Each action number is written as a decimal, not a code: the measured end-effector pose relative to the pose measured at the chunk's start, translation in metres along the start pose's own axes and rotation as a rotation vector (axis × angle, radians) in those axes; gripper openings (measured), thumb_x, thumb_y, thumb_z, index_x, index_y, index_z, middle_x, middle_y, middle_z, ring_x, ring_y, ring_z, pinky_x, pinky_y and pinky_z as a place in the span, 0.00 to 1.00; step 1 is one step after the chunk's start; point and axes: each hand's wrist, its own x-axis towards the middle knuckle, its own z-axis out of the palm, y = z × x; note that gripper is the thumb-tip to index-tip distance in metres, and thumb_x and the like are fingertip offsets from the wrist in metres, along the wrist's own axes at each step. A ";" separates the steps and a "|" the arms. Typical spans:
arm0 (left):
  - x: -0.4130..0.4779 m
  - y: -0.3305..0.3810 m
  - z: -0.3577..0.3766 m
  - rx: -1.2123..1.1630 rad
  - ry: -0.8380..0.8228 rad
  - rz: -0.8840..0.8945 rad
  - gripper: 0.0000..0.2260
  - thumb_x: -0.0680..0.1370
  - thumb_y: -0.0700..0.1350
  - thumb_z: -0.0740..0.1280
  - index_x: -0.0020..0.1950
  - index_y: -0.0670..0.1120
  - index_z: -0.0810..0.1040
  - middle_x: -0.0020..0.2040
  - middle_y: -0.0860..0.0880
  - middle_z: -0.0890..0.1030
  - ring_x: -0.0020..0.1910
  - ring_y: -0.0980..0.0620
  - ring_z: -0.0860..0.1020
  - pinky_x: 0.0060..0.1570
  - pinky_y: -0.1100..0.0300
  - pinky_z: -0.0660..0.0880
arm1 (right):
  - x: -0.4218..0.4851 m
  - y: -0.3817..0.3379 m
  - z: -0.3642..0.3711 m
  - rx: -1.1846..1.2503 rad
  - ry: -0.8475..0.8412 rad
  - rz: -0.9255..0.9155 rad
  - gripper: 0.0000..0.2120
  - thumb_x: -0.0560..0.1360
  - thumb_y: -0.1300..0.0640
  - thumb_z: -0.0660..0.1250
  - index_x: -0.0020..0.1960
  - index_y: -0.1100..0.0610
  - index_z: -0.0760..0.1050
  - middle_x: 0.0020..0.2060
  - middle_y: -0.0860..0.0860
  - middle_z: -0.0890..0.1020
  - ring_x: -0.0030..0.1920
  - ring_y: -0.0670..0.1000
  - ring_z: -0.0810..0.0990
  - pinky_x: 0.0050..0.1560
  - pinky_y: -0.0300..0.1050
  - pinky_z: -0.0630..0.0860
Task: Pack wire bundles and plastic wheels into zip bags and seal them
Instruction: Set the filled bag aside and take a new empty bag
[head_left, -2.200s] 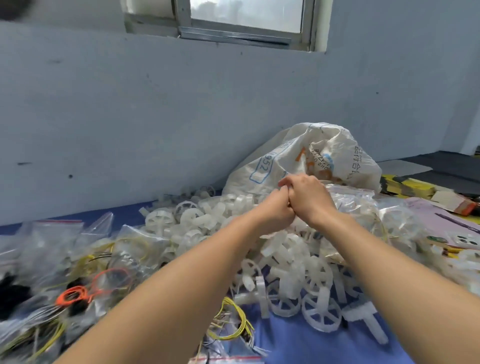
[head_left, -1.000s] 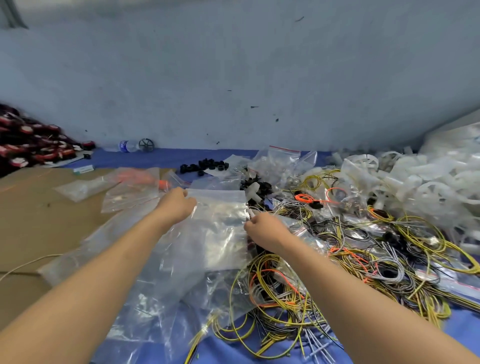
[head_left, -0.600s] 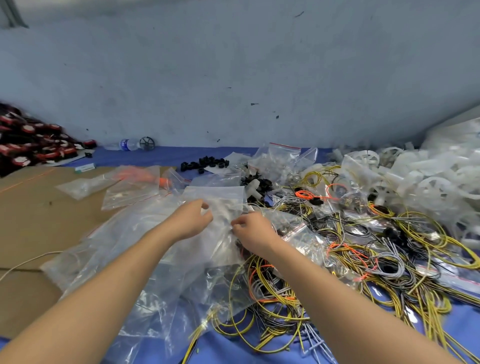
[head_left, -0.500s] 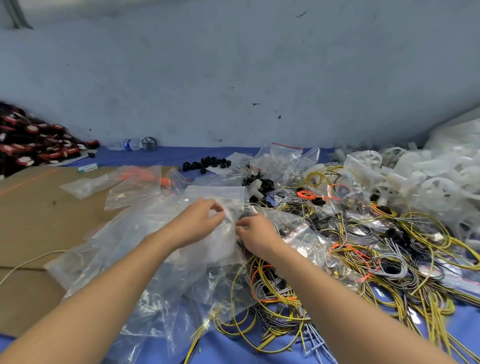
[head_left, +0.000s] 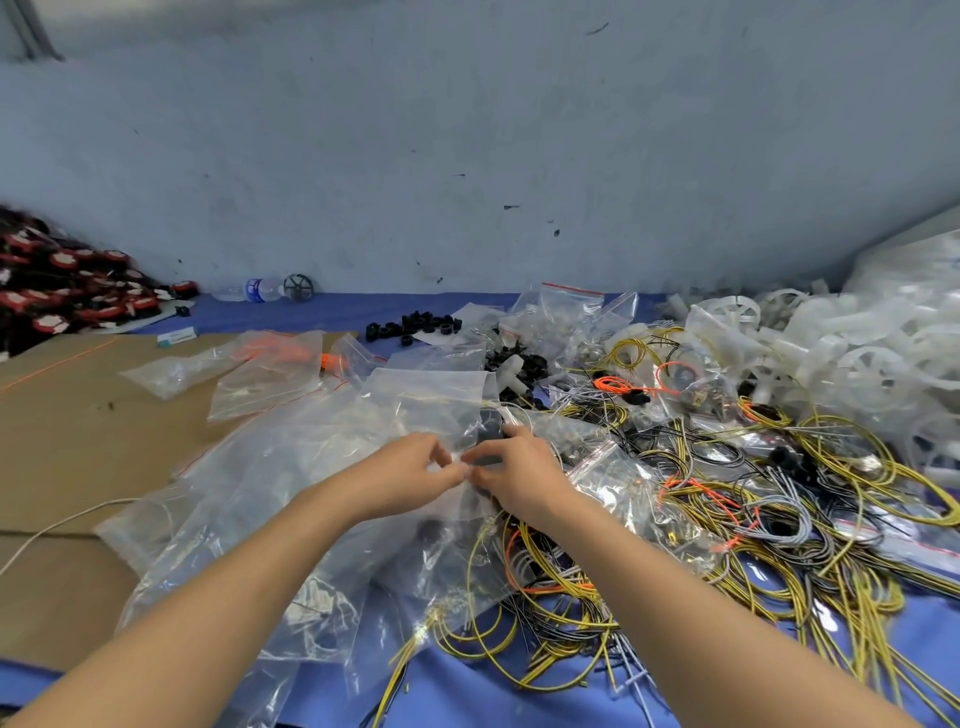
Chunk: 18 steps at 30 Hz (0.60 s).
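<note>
1. Head-height view down onto a cluttered bench (head_left: 337, 314) covered in blue cloth, with brown cardboard (head_left: 67, 431) laid over its left part.
2. At centre, left hand (head_left: 410, 470) and right hand (head_left: 522, 475) brought together, fingers (head_left: 440, 458) curled and pinching the near edge of one clear zip bag (head_left: 426, 400); nothing else gripped in either hand.
3. Zip bag lying slack on a heap of empty clear bags (head_left: 249, 499), far end flat, apparently with nothing inside yet, though hard to tell through the overlapping film.
4. Likely reason for the two-handed pinch: rubbing the two lips of the mouth apart to open it for filling, thin film tending to cling.
5. Wire bundles (head_left: 727, 525) in yellow, grey, black and orange loops, tangled just right of the hands and touching the bag heap, within easy reach of the right hand.
6. Plastic wheels (head_left: 862, 364), translucent white, piled at far right beyond the wires, well apart from the hands.
7. Behind the hands, several filled bags (head_left: 569, 312) with red seal strips, seemingly finished packs set toward the wall.
8. Also present: small black parts (head_left: 410, 327), a water bottle (head_left: 257, 289) against the wall, a red-and-black pile (head_left: 57, 291) at far left.
9. Judged stage: early in one packing round, bag not yet open, no wires or wheels in it.
</note>
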 end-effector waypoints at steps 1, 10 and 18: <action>-0.001 -0.001 0.002 -0.027 -0.011 -0.007 0.22 0.76 0.64 0.63 0.62 0.50 0.74 0.60 0.54 0.74 0.59 0.54 0.75 0.55 0.58 0.72 | -0.001 -0.001 0.000 -0.031 0.000 -0.005 0.14 0.80 0.50 0.66 0.64 0.43 0.78 0.75 0.55 0.64 0.73 0.60 0.65 0.72 0.54 0.63; -0.003 -0.008 0.015 0.042 0.079 0.005 0.09 0.77 0.57 0.62 0.47 0.52 0.74 0.52 0.54 0.75 0.46 0.56 0.76 0.49 0.55 0.75 | -0.005 -0.002 0.012 -0.204 -0.018 -0.053 0.18 0.82 0.55 0.59 0.68 0.38 0.74 0.80 0.55 0.51 0.79 0.59 0.50 0.75 0.58 0.52; -0.009 -0.007 0.024 0.018 0.107 -0.019 0.15 0.75 0.60 0.63 0.53 0.50 0.72 0.55 0.54 0.73 0.45 0.58 0.74 0.39 0.62 0.69 | -0.004 0.001 0.020 -0.322 -0.044 -0.106 0.23 0.81 0.54 0.61 0.72 0.35 0.67 0.81 0.54 0.44 0.80 0.60 0.46 0.76 0.60 0.51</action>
